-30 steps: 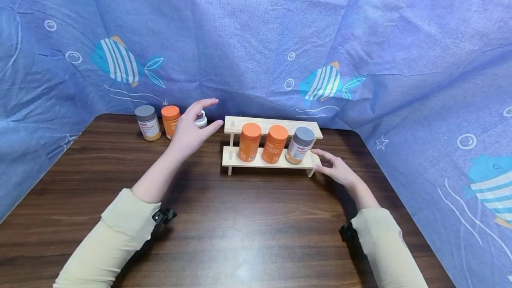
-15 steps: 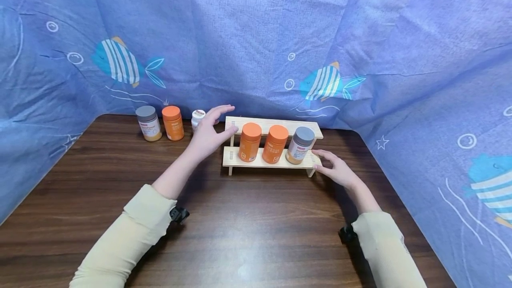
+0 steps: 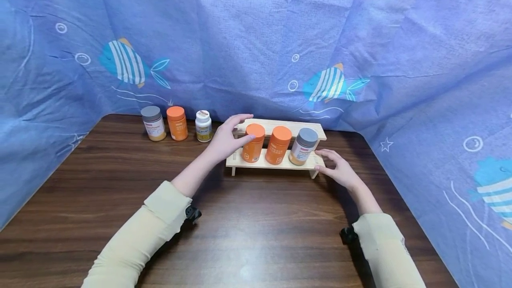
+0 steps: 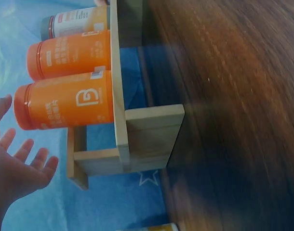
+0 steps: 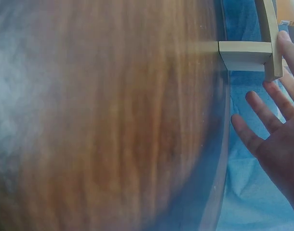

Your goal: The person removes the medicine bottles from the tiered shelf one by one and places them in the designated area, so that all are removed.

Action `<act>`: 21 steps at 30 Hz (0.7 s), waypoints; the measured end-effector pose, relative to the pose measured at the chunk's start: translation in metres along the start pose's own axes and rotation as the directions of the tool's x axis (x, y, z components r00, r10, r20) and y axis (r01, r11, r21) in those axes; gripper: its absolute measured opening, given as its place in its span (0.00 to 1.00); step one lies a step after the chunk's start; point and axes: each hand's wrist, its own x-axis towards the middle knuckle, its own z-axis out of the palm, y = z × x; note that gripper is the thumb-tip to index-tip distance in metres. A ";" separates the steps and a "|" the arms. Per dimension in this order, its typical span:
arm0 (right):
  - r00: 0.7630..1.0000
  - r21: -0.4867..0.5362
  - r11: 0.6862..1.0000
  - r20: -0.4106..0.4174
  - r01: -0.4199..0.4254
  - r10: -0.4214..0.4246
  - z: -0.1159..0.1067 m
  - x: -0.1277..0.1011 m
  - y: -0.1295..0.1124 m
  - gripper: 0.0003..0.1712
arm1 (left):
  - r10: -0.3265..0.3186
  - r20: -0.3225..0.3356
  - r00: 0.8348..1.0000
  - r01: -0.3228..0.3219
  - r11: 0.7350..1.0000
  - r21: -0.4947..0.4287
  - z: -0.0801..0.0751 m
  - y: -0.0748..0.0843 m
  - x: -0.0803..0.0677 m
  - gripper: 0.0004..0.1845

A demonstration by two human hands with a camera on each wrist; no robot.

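Wooden rack (image 3: 276,163) with two steps stands on the dark table (image 3: 256,226), flanked by both hands. Just beyond the spread, straight fingers of the left hand (image 3: 229,139) is the leftmost orange jar (image 3: 253,143) on the lower step; the thumb tip lies at its lid, though whether it touches cannot be told. In the left wrist view the hand (image 4: 14,171) is open and grips nothing. Past that jar come a second orange jar (image 3: 278,145) and a grey-lidded jar (image 3: 303,146). The right hand (image 3: 339,169) is open too, its fingertips (image 5: 283,38) touching the rack's right end. Well behind the left fingers, by the blue cloth (image 3: 256,34), stand another grey-lidded jar (image 3: 153,123), an orange one (image 3: 177,123) and a small white bottle (image 3: 203,126).
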 end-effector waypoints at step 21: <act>0.999 0.023 0.999 0.042 -0.026 0.025 -0.002 -0.007 -0.017 0.31 | -0.023 0.059 0.998 0.031 0.990 -0.137 0.008 -0.005 0.002 0.19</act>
